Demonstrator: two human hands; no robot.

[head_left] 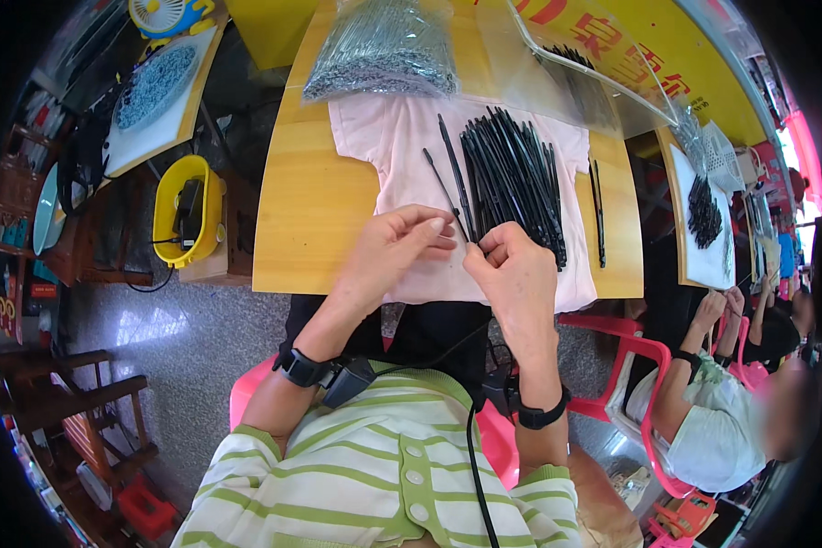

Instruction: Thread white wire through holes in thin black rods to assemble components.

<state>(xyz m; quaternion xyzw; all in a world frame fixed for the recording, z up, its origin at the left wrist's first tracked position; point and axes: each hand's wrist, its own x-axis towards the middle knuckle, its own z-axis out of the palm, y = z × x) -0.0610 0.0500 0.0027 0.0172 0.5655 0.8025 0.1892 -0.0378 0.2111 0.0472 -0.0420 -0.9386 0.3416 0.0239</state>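
Observation:
A pale pink T-shirt (pixel 358 137) lies flat on the wooden table, and a fanned pile of thin black sticks (pixel 511 173) rests on it. My right hand (pixel 519 274) is closed in a pinch on the lower end of one thin black stick (pixel 443 187), which points up and to the left. Beside it, my left hand (pixel 397 251) has thumb and fingers curled together near that end; anything between them is too small to make out. Another black stick (pixel 454 160) lies between the held one and the pile.
Clear plastic bags of thin pieces (pixel 384 55) sit at the table's far side. A transparent tray (pixel 603 82) stands at the far right, and two loose black sticks (pixel 598 215) lie near the right edge. A yellow bucket (pixel 187 210) is left; a co-worker (pixel 703 411) sits right.

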